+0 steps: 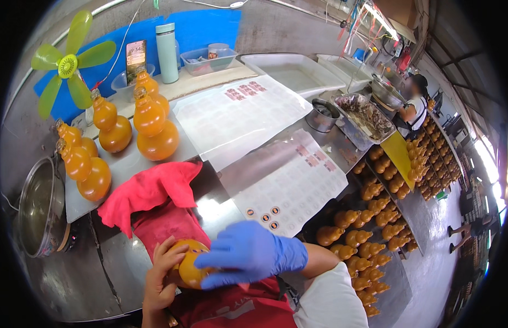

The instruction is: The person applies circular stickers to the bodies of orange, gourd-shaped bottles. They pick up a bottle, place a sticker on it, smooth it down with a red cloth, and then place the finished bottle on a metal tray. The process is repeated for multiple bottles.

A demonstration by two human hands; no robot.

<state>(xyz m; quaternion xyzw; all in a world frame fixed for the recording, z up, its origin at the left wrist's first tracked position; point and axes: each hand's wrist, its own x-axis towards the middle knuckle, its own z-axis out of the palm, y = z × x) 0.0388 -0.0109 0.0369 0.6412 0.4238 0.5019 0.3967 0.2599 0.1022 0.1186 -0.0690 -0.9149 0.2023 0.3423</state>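
Low in front of me, my left hand (160, 273), bare, is closed round the side of a glossy orange gourd (189, 268). My right hand (240, 254) wears a blue glove, its fingers laid across the gourd's other side and pressing on it. Part of the gourd is hidden by both hands. Beneath and beyond it lies a red cloth (150, 191). To the right, a sheet of stickers (289, 188) bears several round dark-and-orange ones at its near corner and red ones at its far end. Behind it lies a larger white sheet (232, 117) with red stickers.
Several upright gourds (155, 139) stand on a board at left, beside a metal pan (41, 208). A green fan (68, 65), phone (135, 61) and flask (167, 53) are behind. A metal bowl (322, 115) and trays stand at right. Racked gourds (369, 249) and a person (415, 106) are further right.
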